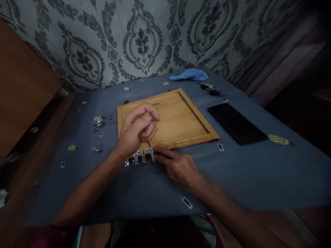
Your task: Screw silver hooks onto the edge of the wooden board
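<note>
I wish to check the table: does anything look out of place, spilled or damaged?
Nothing looks plainly spilled or damaged. Only mildly untidy: loose metal pieces lie scattered left of the wooden board, and a blue cloth lies bunched near the far edge of the table.

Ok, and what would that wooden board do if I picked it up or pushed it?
It'd probably stay stiff: the wooden board looks solid, with a raised border. Lying flat on the table, it would likely slide rather than roll. The metal pieces might make its near edge a bit heavier.
</note>
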The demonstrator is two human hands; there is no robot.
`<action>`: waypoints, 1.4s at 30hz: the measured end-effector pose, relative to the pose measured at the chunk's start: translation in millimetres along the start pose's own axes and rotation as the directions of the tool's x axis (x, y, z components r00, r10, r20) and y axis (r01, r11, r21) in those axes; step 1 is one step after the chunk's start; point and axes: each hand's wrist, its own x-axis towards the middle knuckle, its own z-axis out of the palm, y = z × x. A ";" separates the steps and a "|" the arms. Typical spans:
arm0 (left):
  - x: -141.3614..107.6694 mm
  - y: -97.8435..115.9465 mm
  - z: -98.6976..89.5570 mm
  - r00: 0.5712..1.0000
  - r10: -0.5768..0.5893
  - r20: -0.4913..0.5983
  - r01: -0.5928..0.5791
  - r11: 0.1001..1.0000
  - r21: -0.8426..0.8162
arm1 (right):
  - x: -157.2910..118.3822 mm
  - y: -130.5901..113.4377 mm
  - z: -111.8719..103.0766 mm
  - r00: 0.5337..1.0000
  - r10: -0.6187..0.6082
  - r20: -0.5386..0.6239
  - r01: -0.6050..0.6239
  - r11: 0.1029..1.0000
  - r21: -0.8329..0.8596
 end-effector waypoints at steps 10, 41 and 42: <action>-21.6 29.7 -18.1 0.994 -0.082 0.067 -0.005 0.599 0.801 | -0.8 0.3 0.4 1.000 -0.001 0.003 0.001 1.000 0.031; -19.4 -10.7 11.4 0.936 0.132 -0.327 -0.060 0.974 0.220 | -0.3 -0.1 -2.7 1.000 0.017 0.021 -0.018 0.999 0.043; -19.1 -11.4 11.2 0.936 0.130 -0.328 -0.059 0.974 0.218 | -0.3 -0.3 -3.1 1.000 0.019 0.025 -0.020 0.999 0.043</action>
